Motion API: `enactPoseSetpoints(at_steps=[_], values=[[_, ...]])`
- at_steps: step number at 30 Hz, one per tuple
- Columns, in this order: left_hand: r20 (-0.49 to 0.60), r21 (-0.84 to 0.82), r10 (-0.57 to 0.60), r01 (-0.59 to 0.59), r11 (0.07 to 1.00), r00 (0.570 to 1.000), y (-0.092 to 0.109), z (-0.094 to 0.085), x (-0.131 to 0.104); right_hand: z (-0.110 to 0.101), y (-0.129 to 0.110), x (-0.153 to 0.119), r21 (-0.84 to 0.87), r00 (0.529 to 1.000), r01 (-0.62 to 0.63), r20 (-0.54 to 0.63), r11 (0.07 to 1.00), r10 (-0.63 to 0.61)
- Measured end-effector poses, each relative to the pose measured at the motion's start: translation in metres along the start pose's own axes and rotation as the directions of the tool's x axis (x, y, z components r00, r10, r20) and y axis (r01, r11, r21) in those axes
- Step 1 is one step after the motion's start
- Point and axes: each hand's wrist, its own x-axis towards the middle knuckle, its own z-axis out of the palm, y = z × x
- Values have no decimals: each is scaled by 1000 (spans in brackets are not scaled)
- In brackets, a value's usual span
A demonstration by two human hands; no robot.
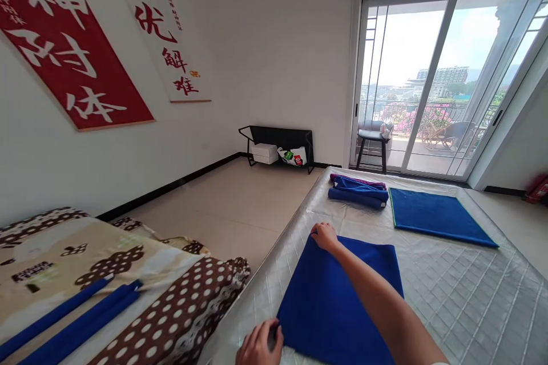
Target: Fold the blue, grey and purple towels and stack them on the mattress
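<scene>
A blue cloth [329, 296] lies spread flat on the silver quilted mattress cover [466, 291] before me. My right hand [324, 235] is at its far left corner, fingers curled down and closed on the edge. Down at the near left corner, my left hand [259, 345] pinches the cloth's edge between thumb and fingers. My right forearm crosses over the cloth and hides part of its right side.
Beyond the cloth lie a stack of folded blue cloths [358, 193] and a flat blue cloth with green edging [440, 214]. Rolled blue cloths [81, 319] rest on a patterned bedspread [171, 319] at left. A black rack [280, 136] and a stool [372, 137] stand farther back.
</scene>
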Motion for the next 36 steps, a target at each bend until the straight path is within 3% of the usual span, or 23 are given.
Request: enactPoseSetpoints(at_steps=[4,8,12,17,21,24,29,32,36], values=[[-51,-71,-95,91,993,994,7,3,1,-8,-5,-2,73,999,40,-15,997,-39],[-30,-125,-128,123,984,991,22,-6,6,-31,-9,-13,170,990,133,-71,976,-123],[-8,-232,-193,186,955,981,40,-28,14,-70,-8,-35,255,970,231,-133,939,-203],[7,-374,-257,241,895,966,69,-62,24,-134,2,-78,370,940,308,-258,877,-222],[-84,-368,-185,142,919,979,103,-99,37,-193,5,-121,463,897,367,-404,807,-177],[-146,-312,-62,13,950,987,139,-135,48,-235,3,-154,470,879,380,-453,797,-152],[-271,-152,150,-196,969,951,198,-186,63,-285,-1,-208,373,832,387,-535,843,-145],[-330,-44,270,-300,953,904,220,-199,69,-300,0,-234,358,802,392,-584,848,-124],[-366,-43,380,-424,905,850,239,-200,77,-310,3,-258,356,771,377,-632,855,-78]])
